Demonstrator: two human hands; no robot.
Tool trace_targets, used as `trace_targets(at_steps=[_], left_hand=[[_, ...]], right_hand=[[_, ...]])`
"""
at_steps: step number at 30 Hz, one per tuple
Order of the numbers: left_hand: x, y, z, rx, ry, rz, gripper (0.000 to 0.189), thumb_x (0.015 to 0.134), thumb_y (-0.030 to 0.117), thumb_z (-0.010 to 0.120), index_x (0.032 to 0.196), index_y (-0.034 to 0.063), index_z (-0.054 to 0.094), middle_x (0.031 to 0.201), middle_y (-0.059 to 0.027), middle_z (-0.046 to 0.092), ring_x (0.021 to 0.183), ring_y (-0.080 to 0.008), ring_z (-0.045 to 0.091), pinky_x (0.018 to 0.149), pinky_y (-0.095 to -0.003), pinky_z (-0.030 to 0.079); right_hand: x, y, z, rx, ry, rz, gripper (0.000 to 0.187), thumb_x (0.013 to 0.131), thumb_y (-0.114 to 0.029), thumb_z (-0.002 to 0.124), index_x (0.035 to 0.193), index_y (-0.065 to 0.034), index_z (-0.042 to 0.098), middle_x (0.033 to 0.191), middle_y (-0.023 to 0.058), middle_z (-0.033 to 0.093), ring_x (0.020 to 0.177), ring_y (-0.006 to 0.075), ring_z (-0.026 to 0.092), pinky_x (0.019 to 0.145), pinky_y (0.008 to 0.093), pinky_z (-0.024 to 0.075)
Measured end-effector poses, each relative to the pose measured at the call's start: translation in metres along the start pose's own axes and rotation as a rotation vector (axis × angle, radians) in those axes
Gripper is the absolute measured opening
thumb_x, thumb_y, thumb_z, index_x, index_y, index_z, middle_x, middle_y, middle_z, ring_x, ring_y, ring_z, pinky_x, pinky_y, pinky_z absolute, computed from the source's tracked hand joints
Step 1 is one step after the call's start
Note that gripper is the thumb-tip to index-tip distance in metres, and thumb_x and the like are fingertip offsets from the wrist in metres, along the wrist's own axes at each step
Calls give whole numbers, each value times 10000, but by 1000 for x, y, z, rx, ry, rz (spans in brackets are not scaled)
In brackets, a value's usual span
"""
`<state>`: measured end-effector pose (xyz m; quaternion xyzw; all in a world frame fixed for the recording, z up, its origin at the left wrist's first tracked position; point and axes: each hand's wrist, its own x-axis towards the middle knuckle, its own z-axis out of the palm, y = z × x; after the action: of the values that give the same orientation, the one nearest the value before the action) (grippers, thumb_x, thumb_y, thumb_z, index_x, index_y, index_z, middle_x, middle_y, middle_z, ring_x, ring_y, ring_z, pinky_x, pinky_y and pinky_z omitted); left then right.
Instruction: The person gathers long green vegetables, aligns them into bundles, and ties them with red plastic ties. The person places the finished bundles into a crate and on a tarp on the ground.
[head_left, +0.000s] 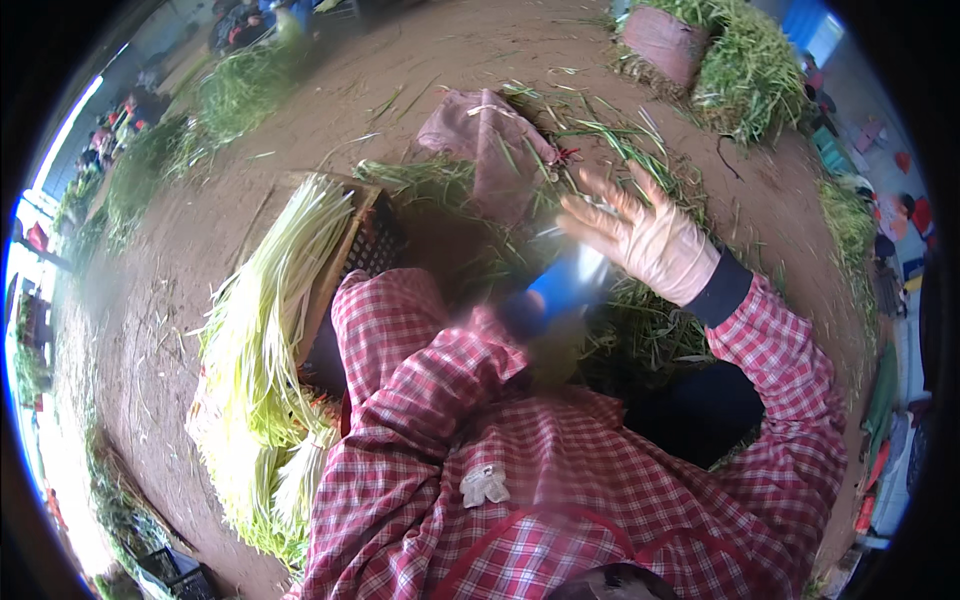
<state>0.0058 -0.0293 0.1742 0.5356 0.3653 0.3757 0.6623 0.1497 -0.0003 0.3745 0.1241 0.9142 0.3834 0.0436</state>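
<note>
My right hand (645, 240), in a thin translucent glove, is raised with its fingers apart and nothing visible in it. Close below its fingertips is my left hand (564, 285), a blue and white blur at the end of the checked sleeve. Whether its fingers hold anything is too smeared to tell. Green leafy stalks (660, 330) lie loose on the ground beneath both hands. To my left, a long bundle of pale yellow-green stalks (277, 300), perhaps garlic chives, rests along a black plastic crate (375, 240).
A dusty pink cloth (487, 135) lies on the dirt floor (345, 105) ahead, with stray stalks around it. Large heaps of greens stand at the far right (754, 75) and left (247, 86). Another black crate (176, 574) is at lower left. Other people (112, 135) are in the distance.
</note>
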Motion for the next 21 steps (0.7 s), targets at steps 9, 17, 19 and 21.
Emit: trace_targets(at_steps=[9, 17, 19, 21], left_hand=[[-25, 98, 0, 609, 379, 308, 588, 620, 224, 768, 1154, 69, 576, 917, -195, 663, 852, -343, 650, 756, -394, 513], [-124, 263, -131, 1301, 908, 874, 490, 627, 230, 742, 1087, 183, 582, 852, -90, 667, 771, -320, 652, 660, -419, 527], [-184, 308, -168, 1601, 930, 827, 490, 650, 197, 723, 1115, 198, 570, 860, -90, 667, 770, -320, 652, 642, -425, 526], [-247, 349, -195, 1746, 865, 567, 473, 745, 96, 649, 1201, 111, 525, 750, -153, 636, 665, -347, 630, 585, -424, 511]], right_hand=[[20, 76, 19, 10, 50, -35, 21, 729, -90, 566, 742, -105, 563, 685, 64, 561, 747, 223, 600, 1000, 428, 427], [83, 192, -74, 536, 333, 304, 350, 814, -32, 522, 1162, -3, 533, 1042, 136, 579, 1011, 245, 549, 1012, 331, 371], [128, 172, -80, 493, 541, 267, 459, 776, -21, 624, 1223, -46, 526, 1095, 125, 604, 1022, 220, 583, 951, 308, 426], [194, 145, -83, 375, 602, 347, 589, 739, -9, 726, 1285, -89, 519, 1148, 114, 629, 1033, 195, 617, 890, 286, 482]])
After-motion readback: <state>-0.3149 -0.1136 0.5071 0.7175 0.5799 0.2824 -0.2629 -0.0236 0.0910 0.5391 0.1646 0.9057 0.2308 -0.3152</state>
